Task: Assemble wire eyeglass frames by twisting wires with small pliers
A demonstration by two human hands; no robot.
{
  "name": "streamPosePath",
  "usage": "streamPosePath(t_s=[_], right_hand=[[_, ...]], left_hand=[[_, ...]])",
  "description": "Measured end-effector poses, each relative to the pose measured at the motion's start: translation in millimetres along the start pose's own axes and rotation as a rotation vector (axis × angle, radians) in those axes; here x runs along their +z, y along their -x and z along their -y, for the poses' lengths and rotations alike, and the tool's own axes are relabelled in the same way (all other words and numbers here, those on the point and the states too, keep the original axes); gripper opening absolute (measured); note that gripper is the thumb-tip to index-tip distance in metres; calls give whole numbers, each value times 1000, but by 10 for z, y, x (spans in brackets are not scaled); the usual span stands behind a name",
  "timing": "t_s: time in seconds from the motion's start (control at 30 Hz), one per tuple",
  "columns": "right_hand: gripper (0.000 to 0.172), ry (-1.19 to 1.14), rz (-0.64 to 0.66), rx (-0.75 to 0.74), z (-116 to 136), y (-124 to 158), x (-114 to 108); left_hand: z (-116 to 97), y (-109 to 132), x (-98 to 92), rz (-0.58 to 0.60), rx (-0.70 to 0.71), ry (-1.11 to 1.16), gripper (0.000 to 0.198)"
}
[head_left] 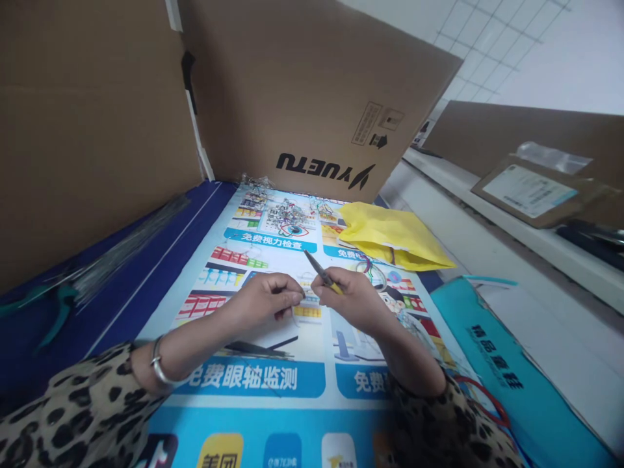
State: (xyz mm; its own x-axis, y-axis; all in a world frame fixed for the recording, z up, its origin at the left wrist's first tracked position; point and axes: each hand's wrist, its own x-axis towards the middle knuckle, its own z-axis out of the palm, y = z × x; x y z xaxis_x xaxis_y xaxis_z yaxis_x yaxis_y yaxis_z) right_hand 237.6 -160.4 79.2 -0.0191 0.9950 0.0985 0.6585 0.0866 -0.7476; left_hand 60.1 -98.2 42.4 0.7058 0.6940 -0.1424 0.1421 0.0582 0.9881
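Note:
My right hand (348,296) is closed around slim needle-nose pliers (319,266), whose dark pointed jaws aim up and to the left, with a bit of yellow handle showing at the fingers. Just left of it, my left hand (273,299) pinches thumb against fingertips on what looks like a thin wire, of which only a faint strand shows. The two hands nearly meet over the printed sheet (312,393). Dark thin rods (258,351) lie on the sheet below my left hand. Beyond the hands sits a tangled heap of fine wire pieces (287,214).
Cardboard panels (312,84) stand at the back and left. A yellow pouch (390,234) lies at the back right, near a ring-shaped coil (377,276). At left are a bundle of thin wires (131,250) and a teal-handled tool (61,312). A teal box (502,357) is at right.

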Motion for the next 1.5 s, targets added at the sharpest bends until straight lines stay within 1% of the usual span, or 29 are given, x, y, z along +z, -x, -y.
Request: streamPosePath(t_s=[0.1, 0.2, 0.43, 0.57, 0.7, 0.77, 0.87, 0.93, 1.0, 1.07, 1.13, 1.23, 1.33, 1.4, 1.5], right_hand=[[9, -11, -15, 17, -29, -9, 42], [7, -5, -17, 2, -58, -18, 77], [8, -45, 16, -28, -56, -20, 115], [7, -125, 24, -24, -76, -16, 178], [8, -282, 23, 46, -134, -15, 248], [9, -287, 2, 57, -153, -16, 263], [7, -226, -22, 41, -162, -18, 271], [7, -247, -4, 62, -167, -17, 288], [9, -315, 21, 103, -176, -12, 321], [10, -348, 18, 135, -187, -1, 365], [11, -301, -12, 139, -192, 18, 409], [10, -171, -77, 109, -180, 50, 463], [9, -85, -120, 80, -162, 62, 508], [9, -172, -111, 125, -156, 52, 537], [14, -517, -38, 261, -153, 20, 566]], left_hand=[[-10, -5, 6, -33, -3, 31, 20], [-14, -14, 9, -76, 0, 66, 19], [45, -24, 1, -109, 91, 31, 15], [56, -24, -1, -93, 80, 35, 16], [30, -27, -5, -54, 35, 71, 20], [16, -25, -8, -5, 11, 86, 21], [1, -15, -9, 51, 0, 60, 20], [-7, -7, -7, 44, 4, 48, 20], [-11, -3, -4, 23, 5, 45, 19], [-9, -4, -2, 2, 1, 21, 18], [-1, -9, -2, -23, -9, -34, 17], [15, -18, -5, -65, -21, -127, 15], [35, -26, -13, -78, 1, -187, 16], [53, -33, -23, -75, 15, -197, 15], [82, -46, -39, -69, 30, -191, 14]])
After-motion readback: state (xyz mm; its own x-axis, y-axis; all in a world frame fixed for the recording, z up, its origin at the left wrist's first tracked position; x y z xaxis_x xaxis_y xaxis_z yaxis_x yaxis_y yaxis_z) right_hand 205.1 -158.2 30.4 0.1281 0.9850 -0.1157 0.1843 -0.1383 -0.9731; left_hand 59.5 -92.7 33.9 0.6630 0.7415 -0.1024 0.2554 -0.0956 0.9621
